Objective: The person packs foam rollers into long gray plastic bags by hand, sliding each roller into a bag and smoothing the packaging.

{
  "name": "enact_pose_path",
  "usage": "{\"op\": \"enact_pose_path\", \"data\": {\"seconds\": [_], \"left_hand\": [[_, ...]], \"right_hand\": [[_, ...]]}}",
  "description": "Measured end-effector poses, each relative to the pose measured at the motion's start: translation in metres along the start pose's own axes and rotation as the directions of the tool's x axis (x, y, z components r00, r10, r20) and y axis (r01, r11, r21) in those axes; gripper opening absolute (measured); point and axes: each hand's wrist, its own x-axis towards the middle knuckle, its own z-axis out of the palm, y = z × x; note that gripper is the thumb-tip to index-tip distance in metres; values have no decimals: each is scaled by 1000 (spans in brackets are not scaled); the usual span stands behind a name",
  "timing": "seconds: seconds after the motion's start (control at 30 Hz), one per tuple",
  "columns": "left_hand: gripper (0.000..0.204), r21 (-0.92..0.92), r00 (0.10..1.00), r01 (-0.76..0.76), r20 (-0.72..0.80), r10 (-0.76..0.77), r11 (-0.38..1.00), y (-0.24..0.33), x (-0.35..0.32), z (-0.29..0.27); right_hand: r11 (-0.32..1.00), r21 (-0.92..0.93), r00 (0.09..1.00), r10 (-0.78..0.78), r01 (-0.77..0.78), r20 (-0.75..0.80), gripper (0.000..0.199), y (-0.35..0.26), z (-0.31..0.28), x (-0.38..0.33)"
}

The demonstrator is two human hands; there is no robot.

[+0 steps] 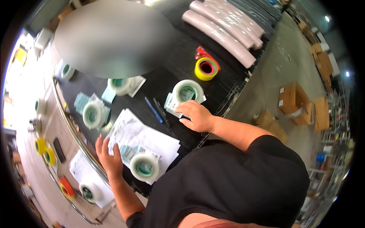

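My left hand (109,156) is raised at the left edge of the black table, open, its fingers spread and nothing in them. Beside it lie printed white sheets (142,131), with a translucent tape roll (144,167) and pale blue labels (128,153) on top. My right hand (197,117) reaches over the table's right side. Its fingers rest on printed labels (172,105) at the near edge of another tape roll (188,91), thumb apart from the fingers. A blue pen (153,110) and a black pen (162,111) lie just left of it.
Several pink wrapped rolls (224,32) lie at the far right. A red tape dispenser with yellow tape (206,68) sits nearer. More tape rolls (94,115) with labels stand at left, beside a metal rail (72,127). Cardboard boxes (294,102) are on the floor at right. A blurred patch hides the far left.
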Motion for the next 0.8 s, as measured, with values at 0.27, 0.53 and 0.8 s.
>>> {"op": "enact_pose_path", "data": {"seconds": [0.27,0.53,0.8], "left_hand": [[35,-5,982,-187,16,187,982,136,14,51],[37,-204,959,-249,85,271,947,322,21,199],[41,-397,829,-374,264,494,839,500,44,314]], "right_hand": [[896,-405,872,-43,-182,-488,51,102,-145,-63],[610,-568,832,360,-553,-423,85,272,-276,-97],[681,-611,911,237,-403,-337,84,307,-275,-105]]}}
